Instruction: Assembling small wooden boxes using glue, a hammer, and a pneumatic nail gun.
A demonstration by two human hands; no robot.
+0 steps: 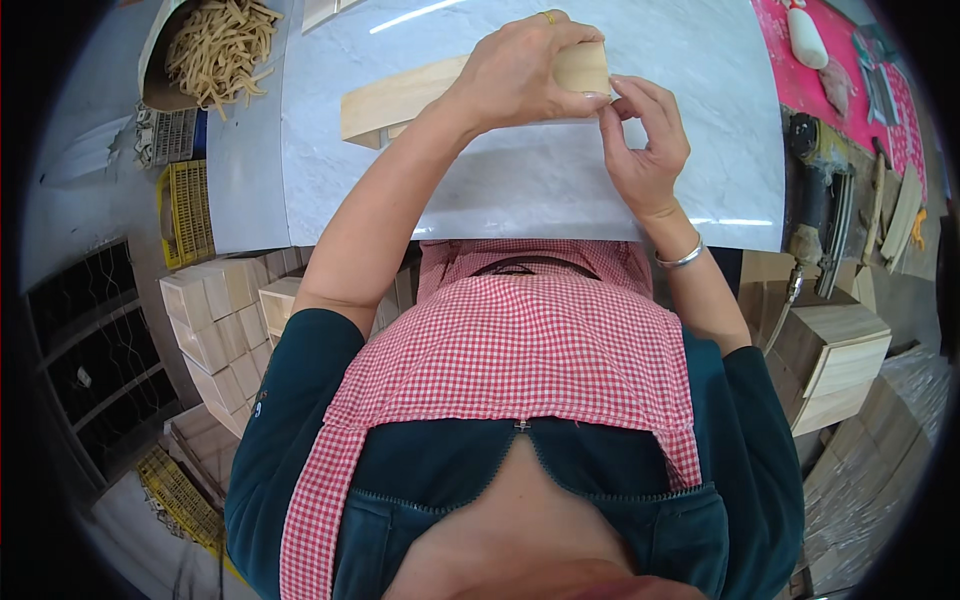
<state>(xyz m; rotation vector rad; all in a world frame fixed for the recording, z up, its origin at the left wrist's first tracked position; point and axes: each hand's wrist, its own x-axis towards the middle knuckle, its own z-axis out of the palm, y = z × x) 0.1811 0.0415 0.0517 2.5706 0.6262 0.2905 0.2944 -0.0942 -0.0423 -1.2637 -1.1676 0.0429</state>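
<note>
A long, pale wooden box rests on the grey marbled tabletop. My left hand is closed over its right end, fingers across the far side and thumb along the near edge. At that end's near corner is my right hand, with its thumb and forefinger pinched close to my left thumb. Whatever lies between those right fingertips is too small to make out. The box's middle is partly hidden by my left hand and forearm.
A container of tan strips stands at the far left, above yellow crates. Stacked wooden boxes sit below left, more wooden boxes at right. A white bottle lies on a pink surface at far right.
</note>
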